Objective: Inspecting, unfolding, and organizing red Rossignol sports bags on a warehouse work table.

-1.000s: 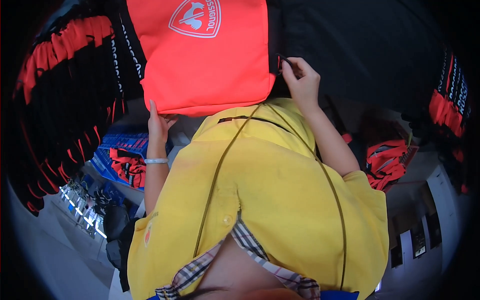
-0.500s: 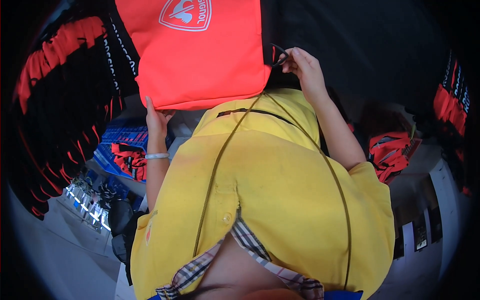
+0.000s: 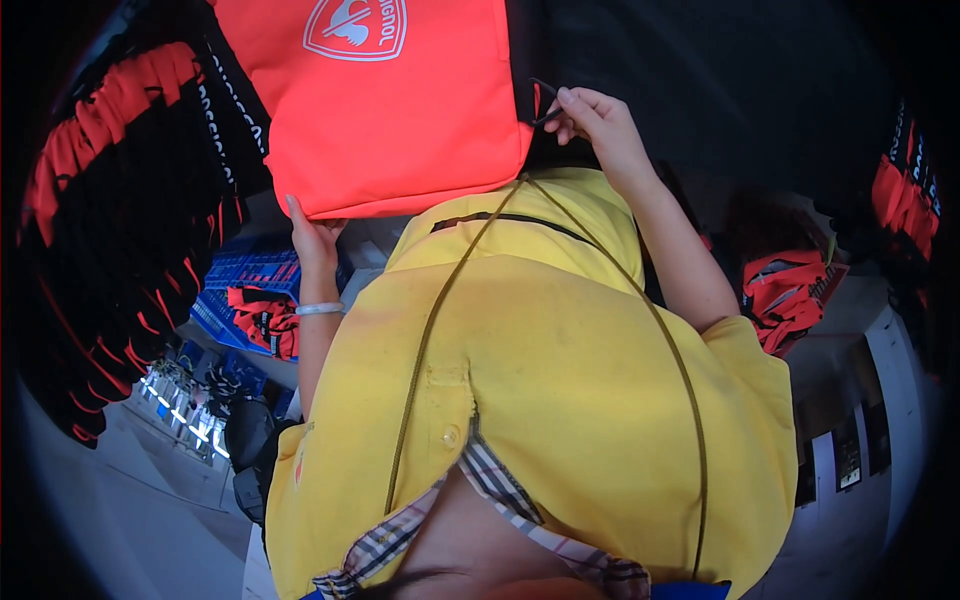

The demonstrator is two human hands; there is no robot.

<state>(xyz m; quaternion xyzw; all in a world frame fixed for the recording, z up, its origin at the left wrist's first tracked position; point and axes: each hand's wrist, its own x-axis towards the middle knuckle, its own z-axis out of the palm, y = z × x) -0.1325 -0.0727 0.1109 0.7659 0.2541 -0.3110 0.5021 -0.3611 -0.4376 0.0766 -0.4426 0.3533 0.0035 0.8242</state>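
Note:
A bright red fabric bag (image 3: pixel 400 120) with a white shield emblem and a black side panel lies at the top, its bottom edge toward me. My left hand (image 3: pixel 316 240) is closed on its lower left corner, thumb in front and the other fingers behind the fabric. At the bag's right side, my right hand (image 3: pixel 598 122) pinches a thin black loop (image 3: pixel 541 84) between thumb and fingers. Whether the loop is a cord or a strap I cannot tell.
Rows of red and black fabric pieces (image 3: pixel 120 150) hang on the left, with more (image 3: pixel 905 200) at the far right. Blue crates (image 3: pixel 225 305) hold red and black pieces (image 3: pixel 262 318) below left. A red pile (image 3: pixel 785 295) lies at right. Dark cloth (image 3: pixel 720 90) spreads behind my right hand.
The bag has shifted slightly left. My right hand has moved a little left and down with the black loop, while my left hand keeps its hold on the corner.

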